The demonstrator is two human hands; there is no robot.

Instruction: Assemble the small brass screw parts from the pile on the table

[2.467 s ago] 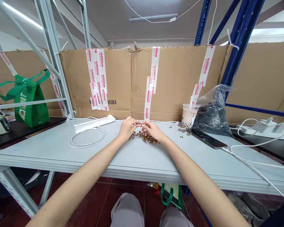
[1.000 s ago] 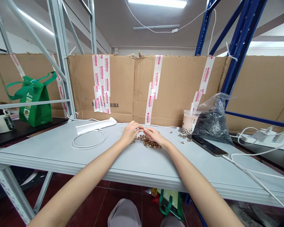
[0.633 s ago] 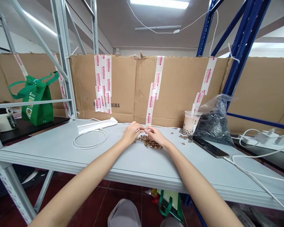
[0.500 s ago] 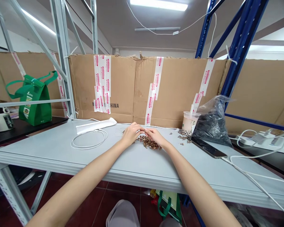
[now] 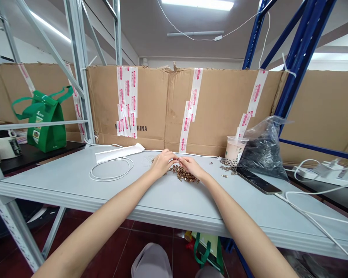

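A small heap of copper-coloured screws (image 5: 184, 176) lies on the pale grey shelf top (image 5: 150, 193), near its far side. My left hand (image 5: 161, 162) and my right hand (image 5: 192, 166) meet above the heap, fingertips pinched together and touching. Both pinch something tiny between them, too small to make out. A few loose screws (image 5: 224, 169) lie scattered to the right of the heap.
A coiled white cable (image 5: 110, 173) and a white strip (image 5: 118, 151) lie left. A drink cup (image 5: 233, 150), a dark plastic bag (image 5: 262, 148) and a phone (image 5: 256, 180) with a white cord (image 5: 313, 220) sit right. Taped cardboard (image 5: 168, 104) walls the back. A green bag (image 5: 46, 119) stands far left.
Both hands stay pinched together over the screw heap, with only slight finger shifts. The camera view drifted a little; nothing on the shelf moved.
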